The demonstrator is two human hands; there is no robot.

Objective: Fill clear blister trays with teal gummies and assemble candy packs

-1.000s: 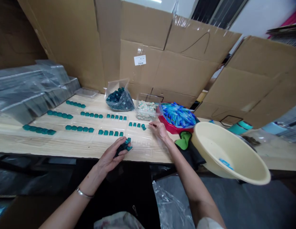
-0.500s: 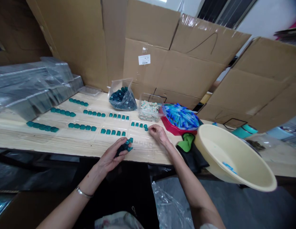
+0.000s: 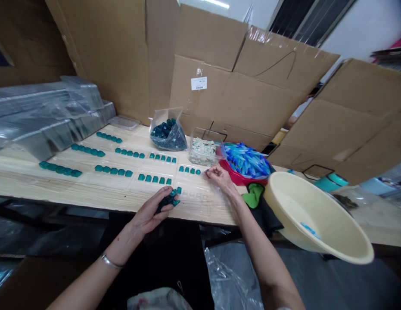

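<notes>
My left hand (image 3: 156,204) is closed around several small teal faceted pieces (image 3: 172,198), held just above the table's front edge. To its right, my right hand (image 3: 221,178) pinches one small dark teal piece (image 3: 207,171) between thumb and fingertips. Those fingertips are beside the right end of a row of teal pieces (image 3: 189,170) set in a clear plastic tray. A tray in front of it (image 3: 194,196) shows bare slots, partly behind my left hand's pieces. More trays with teal rows (image 3: 113,171) stretch leftward across the table.
Behind the trays stand a clear bag of teal pieces (image 3: 168,133), a clear box of pale pieces (image 3: 203,148) and a red basin (image 3: 231,173) of blue sticks. A cream basin (image 3: 316,206) overhangs the right side. Stacked clear trays (image 3: 51,120) fill the left.
My right hand has drawn slightly right, away from the row's last piece, which now sits in line with the others. My left hand stays put. The view has shifted slightly.
</notes>
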